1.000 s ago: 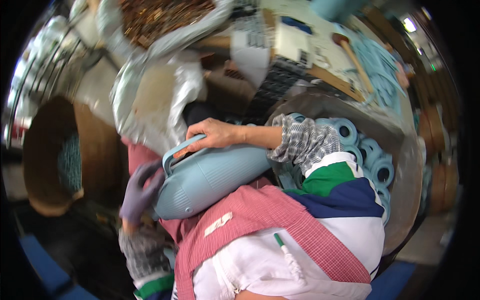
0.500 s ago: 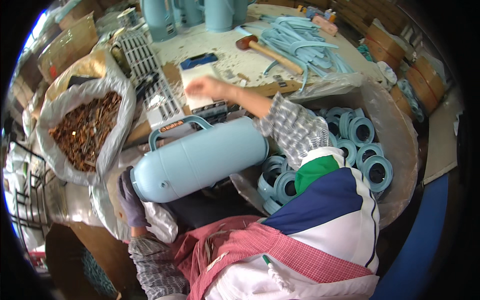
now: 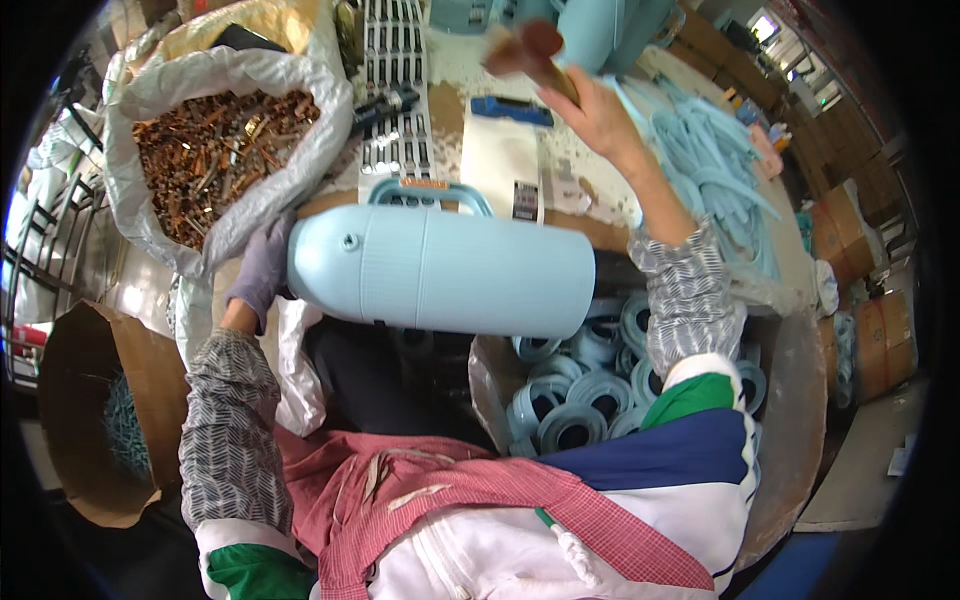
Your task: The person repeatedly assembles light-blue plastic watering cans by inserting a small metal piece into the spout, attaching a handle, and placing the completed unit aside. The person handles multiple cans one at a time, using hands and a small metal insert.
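Pale blue flask body lies sideways across the lap, below the tabletop. Left hand, gloved, steadies its domed end; fingers' closure unclear. Right hand grips wooden mallet above the flask. Best keep the flask braced firmly.

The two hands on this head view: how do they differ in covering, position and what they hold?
The left hand wears a purple glove and steadies the domed end of the pale blue flask body; the right hand is bare. The left sits low beside the sack of rusty metal bits; the right is raised over the bench, gripping a wooden hammer handle. Both sleeves share a grey patterned fabric.
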A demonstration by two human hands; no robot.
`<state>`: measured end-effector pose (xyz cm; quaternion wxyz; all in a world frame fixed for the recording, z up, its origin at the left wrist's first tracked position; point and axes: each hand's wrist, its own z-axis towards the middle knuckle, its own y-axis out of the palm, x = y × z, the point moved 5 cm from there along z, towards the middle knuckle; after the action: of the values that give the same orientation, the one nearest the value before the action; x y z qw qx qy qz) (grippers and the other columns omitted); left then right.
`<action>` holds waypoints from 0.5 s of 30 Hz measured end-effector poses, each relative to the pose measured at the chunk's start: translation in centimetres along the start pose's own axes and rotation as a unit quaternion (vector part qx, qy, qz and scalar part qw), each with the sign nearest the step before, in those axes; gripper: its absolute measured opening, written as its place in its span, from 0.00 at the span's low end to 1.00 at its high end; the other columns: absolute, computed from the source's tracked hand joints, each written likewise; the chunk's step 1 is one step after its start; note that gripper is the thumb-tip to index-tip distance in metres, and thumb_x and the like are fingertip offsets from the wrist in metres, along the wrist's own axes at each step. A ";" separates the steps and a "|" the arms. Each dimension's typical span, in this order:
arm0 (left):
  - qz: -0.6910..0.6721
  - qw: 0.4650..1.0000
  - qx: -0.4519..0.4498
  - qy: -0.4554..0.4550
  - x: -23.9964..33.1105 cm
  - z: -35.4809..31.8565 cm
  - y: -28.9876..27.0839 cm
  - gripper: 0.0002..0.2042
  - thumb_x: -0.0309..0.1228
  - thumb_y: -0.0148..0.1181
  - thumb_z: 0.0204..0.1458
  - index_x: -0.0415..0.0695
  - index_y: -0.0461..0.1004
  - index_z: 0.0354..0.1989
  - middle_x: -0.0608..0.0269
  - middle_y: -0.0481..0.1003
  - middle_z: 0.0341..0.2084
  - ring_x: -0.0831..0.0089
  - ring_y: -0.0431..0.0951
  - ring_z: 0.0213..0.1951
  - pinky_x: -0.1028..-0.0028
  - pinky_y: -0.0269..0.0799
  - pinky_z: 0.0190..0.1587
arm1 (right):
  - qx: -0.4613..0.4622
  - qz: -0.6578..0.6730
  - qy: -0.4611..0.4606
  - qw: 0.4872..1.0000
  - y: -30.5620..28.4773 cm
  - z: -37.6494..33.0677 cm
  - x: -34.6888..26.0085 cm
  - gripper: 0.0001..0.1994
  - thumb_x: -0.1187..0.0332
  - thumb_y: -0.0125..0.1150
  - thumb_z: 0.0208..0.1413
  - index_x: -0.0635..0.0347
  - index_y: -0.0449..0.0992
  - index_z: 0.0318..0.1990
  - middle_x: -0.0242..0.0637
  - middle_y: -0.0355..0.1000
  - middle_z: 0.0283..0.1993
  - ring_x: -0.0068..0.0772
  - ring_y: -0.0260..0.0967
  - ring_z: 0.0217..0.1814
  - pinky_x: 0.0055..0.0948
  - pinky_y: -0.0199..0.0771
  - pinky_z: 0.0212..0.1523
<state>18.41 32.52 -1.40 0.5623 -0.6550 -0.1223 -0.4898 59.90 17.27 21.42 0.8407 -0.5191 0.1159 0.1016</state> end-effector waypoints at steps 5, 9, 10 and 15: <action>-0.065 0.994 -0.040 -0.076 4.8 0.0 -0.8 0.20 0.41 0.44 0.61 0.41 0.70 0.53 0.53 0.73 0.48 0.61 0.73 0.49 0.69 0.66 0.52 | -0.231 0.018 -0.011 0.973 8.9 -1.9 -6.3 0.22 0.51 0.52 0.60 0.58 0.69 0.52 0.45 0.76 0.38 0.42 0.74 0.40 0.37 0.73 0.43; -0.073 0.997 0.013 -0.005 1.2 0.8 -1.0 0.20 0.41 0.44 0.61 0.37 0.70 0.52 0.53 0.74 0.47 0.65 0.73 0.48 0.70 0.66 0.51 | -0.260 -0.005 0.020 0.965 5.9 -0.6 -7.7 0.24 0.46 0.51 0.59 0.59 0.70 0.48 0.48 0.76 0.36 0.43 0.75 0.41 0.38 0.73 0.41; -0.092 0.995 -0.009 -0.043 2.3 0.6 -0.9 0.21 0.41 0.44 0.61 0.37 0.69 0.54 0.53 0.73 0.48 0.65 0.73 0.48 0.71 0.66 0.52 | -0.149 0.062 -0.015 0.987 4.2 -0.9 -7.5 0.27 0.43 0.50 0.58 0.61 0.69 0.46 0.48 0.75 0.36 0.42 0.75 0.39 0.37 0.73 0.39; -0.258 0.954 -0.022 -0.153 2.3 0.9 -0.2 0.24 0.43 0.44 0.60 0.39 0.67 0.57 0.53 0.72 0.50 0.64 0.75 0.44 0.67 0.72 0.45 | -0.297 0.007 0.117 0.948 6.8 -5.3 -2.7 0.30 0.41 0.53 0.55 0.65 0.70 0.45 0.50 0.74 0.33 0.39 0.73 0.32 0.35 0.74 0.35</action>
<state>19.89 32.46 0.62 0.3771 -0.6803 -0.3607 -0.5147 54.89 15.36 14.10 0.6286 -0.7525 0.1812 0.0757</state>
